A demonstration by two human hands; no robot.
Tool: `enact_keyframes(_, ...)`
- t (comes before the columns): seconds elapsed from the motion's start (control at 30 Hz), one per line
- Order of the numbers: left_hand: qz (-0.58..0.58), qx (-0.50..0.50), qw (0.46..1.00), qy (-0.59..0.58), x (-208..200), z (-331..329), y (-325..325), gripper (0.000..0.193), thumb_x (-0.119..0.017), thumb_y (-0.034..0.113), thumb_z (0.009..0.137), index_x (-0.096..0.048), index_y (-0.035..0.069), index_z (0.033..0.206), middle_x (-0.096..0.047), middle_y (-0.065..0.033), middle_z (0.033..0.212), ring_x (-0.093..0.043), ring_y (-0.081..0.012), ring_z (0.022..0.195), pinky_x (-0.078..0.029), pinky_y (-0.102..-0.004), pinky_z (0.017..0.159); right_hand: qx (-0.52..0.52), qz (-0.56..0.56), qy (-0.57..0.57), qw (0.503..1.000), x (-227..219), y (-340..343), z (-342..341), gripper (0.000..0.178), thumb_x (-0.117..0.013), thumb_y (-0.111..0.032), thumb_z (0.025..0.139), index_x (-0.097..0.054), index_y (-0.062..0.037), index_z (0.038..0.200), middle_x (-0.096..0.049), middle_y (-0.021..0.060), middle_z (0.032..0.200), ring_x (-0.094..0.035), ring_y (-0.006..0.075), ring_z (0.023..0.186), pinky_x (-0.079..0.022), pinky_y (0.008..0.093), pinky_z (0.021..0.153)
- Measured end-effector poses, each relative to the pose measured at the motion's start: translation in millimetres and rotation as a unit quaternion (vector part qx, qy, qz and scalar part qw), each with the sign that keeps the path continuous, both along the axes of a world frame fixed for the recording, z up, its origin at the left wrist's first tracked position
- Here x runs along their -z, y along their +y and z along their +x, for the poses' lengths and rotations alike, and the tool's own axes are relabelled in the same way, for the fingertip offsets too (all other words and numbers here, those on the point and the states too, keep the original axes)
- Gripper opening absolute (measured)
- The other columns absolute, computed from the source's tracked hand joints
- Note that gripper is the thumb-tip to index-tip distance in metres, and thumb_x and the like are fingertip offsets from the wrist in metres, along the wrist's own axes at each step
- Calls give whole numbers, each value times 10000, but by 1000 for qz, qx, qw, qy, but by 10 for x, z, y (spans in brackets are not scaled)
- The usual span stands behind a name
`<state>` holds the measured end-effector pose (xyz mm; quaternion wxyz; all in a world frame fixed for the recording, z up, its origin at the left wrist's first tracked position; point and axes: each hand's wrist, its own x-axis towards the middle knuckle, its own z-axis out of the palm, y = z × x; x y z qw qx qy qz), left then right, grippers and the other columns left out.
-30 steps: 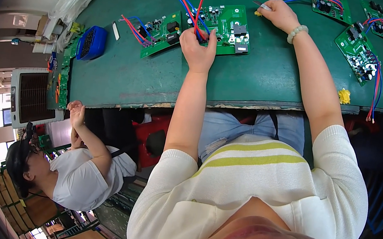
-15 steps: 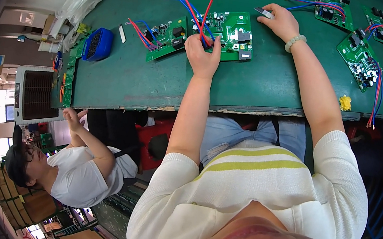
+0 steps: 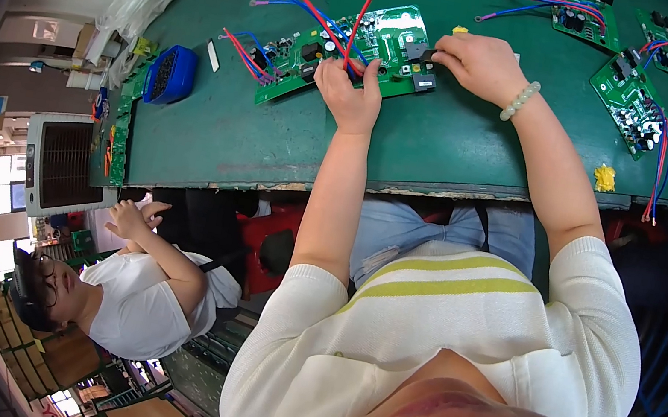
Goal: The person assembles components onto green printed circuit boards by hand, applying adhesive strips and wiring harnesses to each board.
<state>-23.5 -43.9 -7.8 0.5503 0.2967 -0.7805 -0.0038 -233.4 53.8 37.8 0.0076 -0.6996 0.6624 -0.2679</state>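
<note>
A green circuit board (image 3: pixel 395 32) with black blocks and long red and blue wires (image 3: pixel 316 12) lies tilted on the green table. My left hand (image 3: pixel 346 96) grips its near edge beside the wire roots, thumb and fingers closed. At the right end of the board, my right hand (image 3: pixel 484 69) pinches a small dark piece (image 3: pixel 431 55), with its tip close to a black block; whether they touch I cannot tell. The palm hides most of that piece. A second wired circuit board (image 3: pixel 283 58) lies against the left side of the first, partly behind my left hand.
To the left stand a blue bin (image 3: pixel 171 76) of small dark parts and a white strip (image 3: pixel 213 56). More wired boards (image 3: pixel 626 101) lie at the right, near a crumpled yellow piece (image 3: pixel 604 178). A person (image 3: pixel 140 292) sits left; another person's gloved hand shows at the far right.
My right hand has come down and left to the board with the small piece. The held board has turned and shifted slightly left. At far right, the other person's board has moved.
</note>
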Motion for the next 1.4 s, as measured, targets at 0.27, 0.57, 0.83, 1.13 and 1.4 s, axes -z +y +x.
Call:
enact_keyframes(0.27, -4, -13, 1000, 3, 19, -5, 29, 296, -798, 99, 715, -515, 74, 796, -553, -40, 743, -506, -276, 836, -390, -401, 798, 38, -27, 85, 995, 103, 16, 194, 185, -623, -261, 846, -635, -93, 768, -617, 65, 709, -627, 264, 670, -491, 393, 593)
enact_keyframes(0.57, -8, -18, 1000, -1, 10, -14, 34, 327, -778, 128, 744, -484, 47, 861, -521, -39, 714, -509, -274, 711, -388, -466, 897, 67, -88, 133, 985, 135, 5, 330, 161, -653, -219, 816, -614, -102, 714, -590, 36, 668, -624, 214, 636, -491, 369, 577)
enact_keyframes(0.83, -6, -25, 1000, 0, 29, -12, 23, 323, -783, 128, 734, -488, 49, 839, -522, -53, 721, -508, -297, 785, -386, -452, 857, 43, -34, 89, 995, 139, -36, 226, 213, -609, -270, 850, -632, -96, 727, -637, 51, 699, -645, 254, 649, -506, 389, 571)
enact_keyframes(1.13, -15, -14, 1000, 1, 7, -6, 14, 325, -785, 131, 729, -486, 51, 829, -519, -50, 716, -501, -281, 742, -389, -443, 844, 37, -8, 73, 997, 122, -64, 210, 227, -617, -302, 847, -661, -106, 742, -644, 50, 699, -648, 248, 652, -504, 374, 574)
enact_keyframes(1.4, -16, -4, 1000, -4, 39, 14, -1, 336, -786, 132, 729, -483, 52, 850, -525, -46, 735, -504, -282, 767, -391, -455, 855, 81, -82, 159, 981, 20, 20, 364, 235, -675, -305, 806, -628, -111, 684, -603, 20, 650, -630, 197, 647, -482, 346, 578)
